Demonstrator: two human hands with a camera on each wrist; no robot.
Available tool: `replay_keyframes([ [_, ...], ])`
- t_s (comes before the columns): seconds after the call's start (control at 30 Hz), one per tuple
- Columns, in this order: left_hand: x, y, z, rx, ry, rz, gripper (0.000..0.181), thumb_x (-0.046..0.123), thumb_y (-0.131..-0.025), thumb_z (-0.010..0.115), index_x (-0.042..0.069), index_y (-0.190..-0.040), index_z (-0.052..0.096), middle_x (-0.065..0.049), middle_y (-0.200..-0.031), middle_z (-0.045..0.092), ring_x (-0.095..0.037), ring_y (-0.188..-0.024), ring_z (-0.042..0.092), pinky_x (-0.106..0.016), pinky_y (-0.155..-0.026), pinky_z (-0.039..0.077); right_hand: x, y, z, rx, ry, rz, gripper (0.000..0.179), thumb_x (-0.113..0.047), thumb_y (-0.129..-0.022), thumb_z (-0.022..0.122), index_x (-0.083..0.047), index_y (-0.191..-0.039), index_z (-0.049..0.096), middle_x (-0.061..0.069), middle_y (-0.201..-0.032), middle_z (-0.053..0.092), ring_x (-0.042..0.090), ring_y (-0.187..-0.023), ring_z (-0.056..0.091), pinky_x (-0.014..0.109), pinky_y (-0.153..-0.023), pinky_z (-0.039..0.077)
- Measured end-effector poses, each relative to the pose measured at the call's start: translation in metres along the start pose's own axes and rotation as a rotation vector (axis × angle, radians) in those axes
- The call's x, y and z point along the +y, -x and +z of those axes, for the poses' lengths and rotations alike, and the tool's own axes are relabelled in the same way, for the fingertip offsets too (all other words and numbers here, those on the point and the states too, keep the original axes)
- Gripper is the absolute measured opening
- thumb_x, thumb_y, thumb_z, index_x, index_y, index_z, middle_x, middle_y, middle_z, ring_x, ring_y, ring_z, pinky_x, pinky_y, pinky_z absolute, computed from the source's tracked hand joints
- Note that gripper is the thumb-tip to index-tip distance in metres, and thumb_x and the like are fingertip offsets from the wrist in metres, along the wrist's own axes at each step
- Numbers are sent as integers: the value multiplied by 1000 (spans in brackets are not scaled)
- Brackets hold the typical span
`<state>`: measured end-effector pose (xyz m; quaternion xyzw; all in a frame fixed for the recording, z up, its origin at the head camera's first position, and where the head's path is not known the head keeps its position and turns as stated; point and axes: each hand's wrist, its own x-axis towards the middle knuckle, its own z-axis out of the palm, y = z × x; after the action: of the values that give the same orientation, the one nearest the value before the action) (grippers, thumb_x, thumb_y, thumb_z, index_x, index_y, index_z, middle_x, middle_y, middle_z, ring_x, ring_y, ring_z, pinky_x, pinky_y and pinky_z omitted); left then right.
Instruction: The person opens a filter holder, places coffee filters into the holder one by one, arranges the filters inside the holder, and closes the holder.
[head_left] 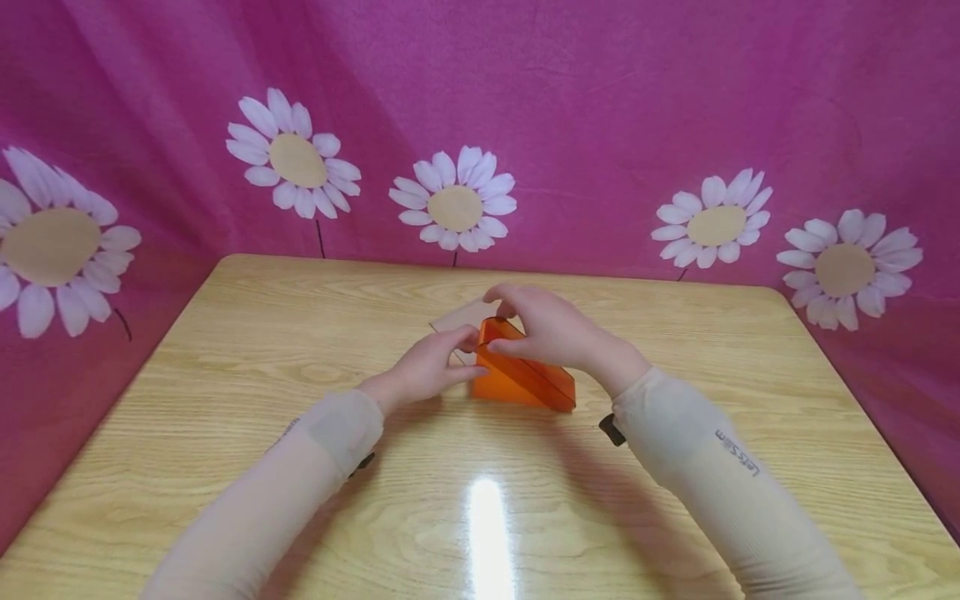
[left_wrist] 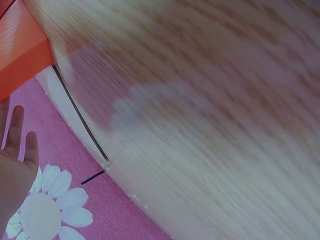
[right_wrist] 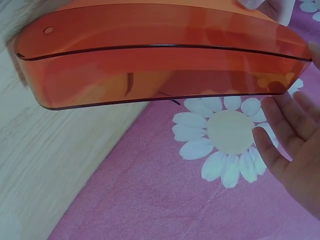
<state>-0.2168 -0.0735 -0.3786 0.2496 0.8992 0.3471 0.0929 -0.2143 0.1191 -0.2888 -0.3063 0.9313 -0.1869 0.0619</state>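
Note:
A see-through orange plastic box (head_left: 521, 383) with dark edges stands on the table between both hands. In the right wrist view the long box (right_wrist: 160, 75) has a rounded end with a small hole in it. My left hand (head_left: 427, 367) holds its left end, thumb on the near side and fingers bent at the far side. Over the same end reaches my right hand (head_left: 558, 329), thumb along the near face and fingers arched over the top. The left wrist view catches only a corner of the box (left_wrist: 25, 55), fingers just below it.
Behind the box a thin pale flat sheet (head_left: 453, 318) with a dark edge lies on the wooden table (head_left: 300, 317). A pink cloth (head_left: 562, 100) with large white flowers hangs along the table's back and sides. Light glares off the near tabletop.

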Motion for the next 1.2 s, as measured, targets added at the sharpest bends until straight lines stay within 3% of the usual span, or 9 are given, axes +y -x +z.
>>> replay_keyframes([
  [0.43, -2, 5, -5, -1, 5, 24, 37, 32, -85, 67, 18, -116, 52, 1, -115, 64, -19, -111, 58, -41, -100, 44, -5, -2, -1, -2, 33, -25, 47, -28, -82, 71, -9, -121, 53, 11, -109, 66, 29, -107, 60, 43, -95, 46],
  [1.2, -3, 10, -12, -30, 4, -31, 43, 36, -85, 66, 22, -123, 51, 3, -120, 62, -18, -115, 56, -42, -103, 41, 1, 10, -15, 32, 7, -37, 41, -25, -81, 70, -8, -116, 58, 7, -110, 65, 24, -105, 59, 42, -94, 47],
])
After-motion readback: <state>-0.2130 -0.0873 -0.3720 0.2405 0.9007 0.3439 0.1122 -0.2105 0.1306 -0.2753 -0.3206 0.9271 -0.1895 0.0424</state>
